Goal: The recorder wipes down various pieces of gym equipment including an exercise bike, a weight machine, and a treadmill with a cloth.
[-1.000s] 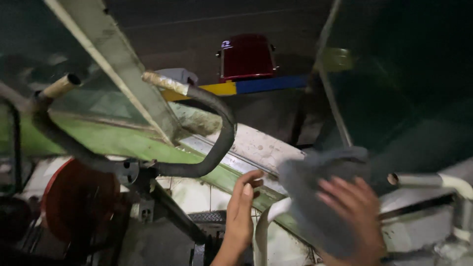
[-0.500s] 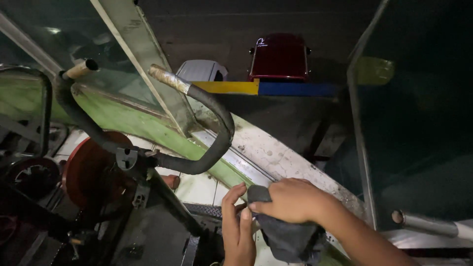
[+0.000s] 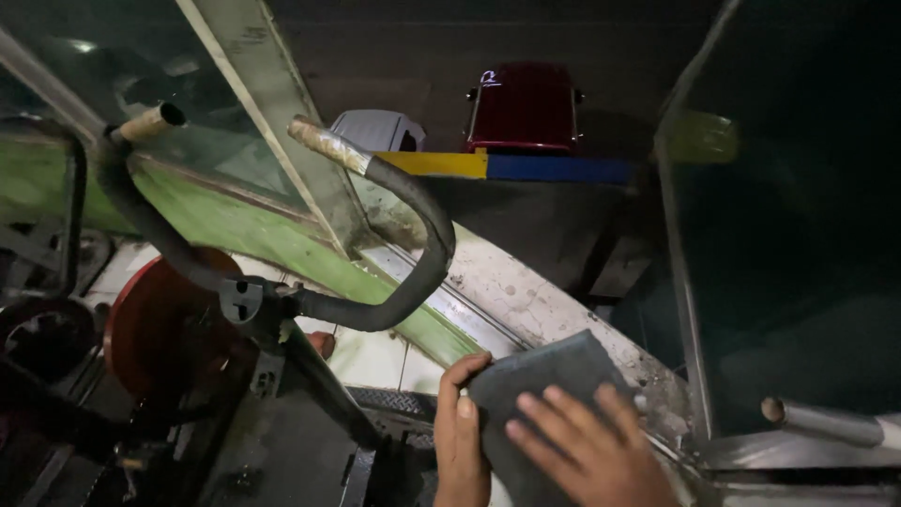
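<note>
Grey cloth (image 3: 549, 394), flat and roughly square, lies low in the view against a worn, speckled white sill (image 3: 526, 300) that runs diagonally below a window frame. Right hand (image 3: 587, 451) presses on top of it, palm down, fingers spread flat, not curled around anything. Left hand (image 3: 460, 437) sits at the cloth's left edge, fingers hooked over that edge and thumb alongside, pinching the fabric lightly.

Just left of the sill runs a green painted strip (image 3: 282, 253), same diagonal. Above both, a black curved handlebar (image 3: 418, 244) loops down from a bare, rusty tube end (image 3: 324, 143) to a clamp (image 3: 246, 300); a second tube end (image 3: 150, 122) shows at upper left. Below the bar, a round red disc (image 3: 155, 324) among dark metal parts. A pale frame post (image 3: 272, 103) rises to the top edge.

Farther off, on dark ground: a red boxy object (image 3: 524, 108), a grey one (image 3: 380, 130) beside it, and a yellow-and-blue band (image 3: 507, 166). Right side, dark glass (image 3: 798, 235) and a metal tube (image 3: 817, 420).
</note>
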